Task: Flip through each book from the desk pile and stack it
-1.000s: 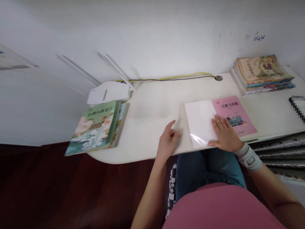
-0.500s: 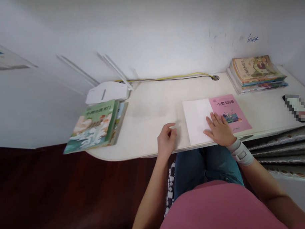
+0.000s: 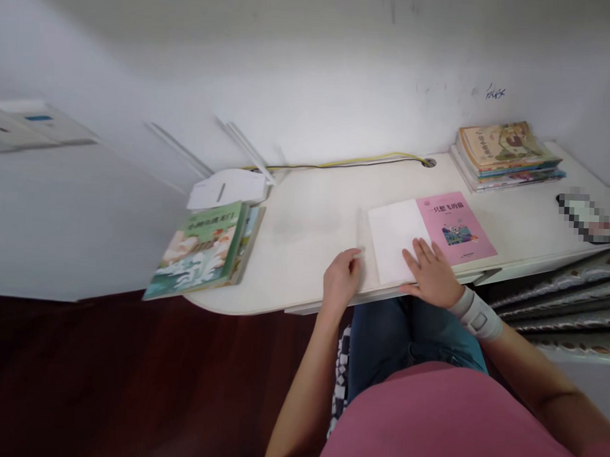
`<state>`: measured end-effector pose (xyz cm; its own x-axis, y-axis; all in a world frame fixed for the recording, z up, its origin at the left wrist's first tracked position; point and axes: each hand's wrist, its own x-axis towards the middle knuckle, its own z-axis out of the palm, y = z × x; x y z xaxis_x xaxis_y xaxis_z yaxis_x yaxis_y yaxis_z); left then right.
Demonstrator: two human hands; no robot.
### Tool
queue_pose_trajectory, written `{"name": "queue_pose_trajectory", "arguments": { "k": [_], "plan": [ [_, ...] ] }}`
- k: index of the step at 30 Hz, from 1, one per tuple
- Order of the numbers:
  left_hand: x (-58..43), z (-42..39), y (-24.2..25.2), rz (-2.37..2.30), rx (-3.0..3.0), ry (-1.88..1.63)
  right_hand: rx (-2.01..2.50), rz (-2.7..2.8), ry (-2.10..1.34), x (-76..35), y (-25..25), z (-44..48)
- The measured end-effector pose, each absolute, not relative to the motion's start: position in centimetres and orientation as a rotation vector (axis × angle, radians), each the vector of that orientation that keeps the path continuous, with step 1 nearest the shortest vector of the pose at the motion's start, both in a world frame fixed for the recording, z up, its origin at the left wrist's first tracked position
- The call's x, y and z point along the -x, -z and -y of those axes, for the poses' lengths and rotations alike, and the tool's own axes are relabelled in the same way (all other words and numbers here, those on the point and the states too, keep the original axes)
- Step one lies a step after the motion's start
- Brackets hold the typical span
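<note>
A thin pink book (image 3: pixel 458 230) with Chinese characters and a small picture lies on the white desk, a blank white sheet or page (image 3: pixel 397 238) spread to its left. My right hand (image 3: pixel 431 276), with a grey band around the wrist, rests flat with fingers apart, over the white sheet's lower right part by the pink cover. Just left of the sheet, at the desk's front edge, is my left hand (image 3: pixel 342 278). Its fingers are curled in with the tips close together. Whether anything is between them cannot be made out.
Green-covered books (image 3: pixel 199 248) overhang the desk's left end before a white router (image 3: pixel 229 188). A yellow cable (image 3: pixel 337 164) runs along the wall to a hole. A book stack (image 3: pixel 507 155) stands at back right, near a blurred phone (image 3: pixel 588 217). The desk (image 3: pixel 304 255) has a rounded left end.
My left hand's fingers have drawn closer together. My right hand has slid slightly toward the desk's front edge, showing more of the pink cover. The whole view has shifted a little.
</note>
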<state>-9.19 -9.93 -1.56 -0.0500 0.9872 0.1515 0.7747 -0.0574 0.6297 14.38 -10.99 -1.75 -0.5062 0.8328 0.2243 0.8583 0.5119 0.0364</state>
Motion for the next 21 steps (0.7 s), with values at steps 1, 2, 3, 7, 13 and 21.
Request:
{"name": "queue_pose_trajectory", "arguments": {
  "k": [1, 2, 3, 7, 13, 21],
  "plan": [
    [9.2, 9.9, 1.6, -1.867, -1.887, -0.846, 1.412, 2.602, 0.207, -14.3, 1.9, 11.4],
    [9.1, 9.9, 1.6, -1.863, -1.885, -0.866, 1.379, 2.620, 0.200, -14.3, 2.0, 11.7],
    [9.1, 9.9, 1.6, -1.859, -1.865, -0.889, 1.356, 2.628, 0.193, -14.3, 2.1, 11.9],
    [9.2, 10.0, 0.4, -1.729, -1.580, -1.041, 1.305, 2.583, 0.135, -14.9, 2.4, 11.6],
    [7.6, 12.3, -4.8, -1.391, -1.451, -1.400, 1.095, 2.389, -0.186, -15.9, 2.6, 11.5],
    [3.6, 9.9, -4.1, -1.358, -2.220, -1.280, 1.408, 1.509, -0.637, -19.5, 2.4, 9.8]
  ]
}}
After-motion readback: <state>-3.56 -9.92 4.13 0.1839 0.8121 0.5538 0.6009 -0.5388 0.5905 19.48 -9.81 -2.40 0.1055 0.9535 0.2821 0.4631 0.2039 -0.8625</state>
